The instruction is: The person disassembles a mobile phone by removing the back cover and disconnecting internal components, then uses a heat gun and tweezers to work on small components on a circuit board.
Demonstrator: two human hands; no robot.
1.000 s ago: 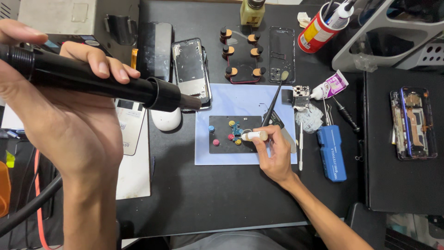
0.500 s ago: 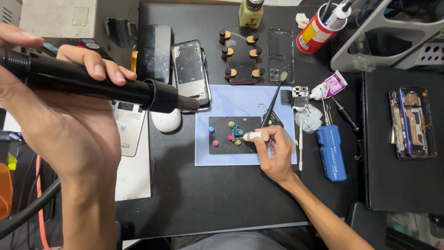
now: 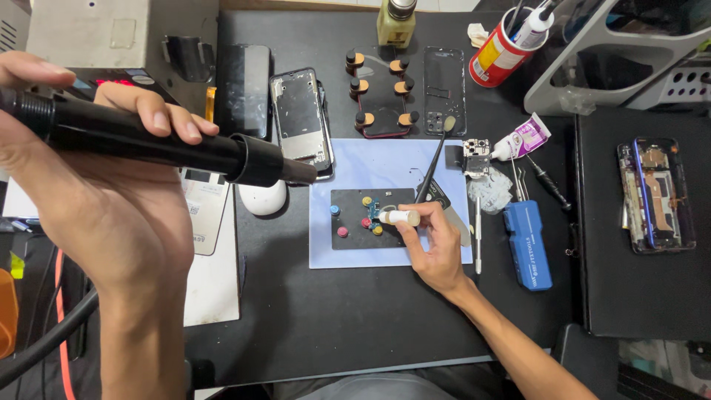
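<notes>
Black plastic forms the long hot-air handle (image 3: 155,144) that the left hand (image 3: 89,200) grips, fingers wrapped over its barrel, high above the table's left half; its metal nozzle points right, toward the blue mat (image 3: 392,204). The right hand (image 3: 437,248) pinches a small white tube (image 3: 400,217) between thumb and fingers, its tip over a small circuit board (image 3: 374,215) on a black holding plate (image 3: 370,218) near the mat's middle. About five coloured round magnets sit on that plate around the board: blue, yellow, red, pink and another yellow. A black-handled brush (image 3: 433,163) leans across the mat's upper right.

Bare mat remains along the plate's left and lower edges, and the black table (image 3: 355,318) lies open between the mat's near edge and the table's front edge.

Beyond the mat's far edge lie one opened phone body (image 3: 300,118), one dark phone (image 3: 244,89), one black clamp frame with six tan pegs (image 3: 381,92) and one dark back cover (image 3: 444,89). Right of the mat crowd one small camera module (image 3: 476,155), one white and purple tube (image 3: 522,141), one blue rectangular case (image 3: 527,244) and thin metal tools I cannot count. One red can (image 3: 500,52) holds pens, and one more opened phone (image 3: 655,192) lies on the far right mat, well apart.
</notes>
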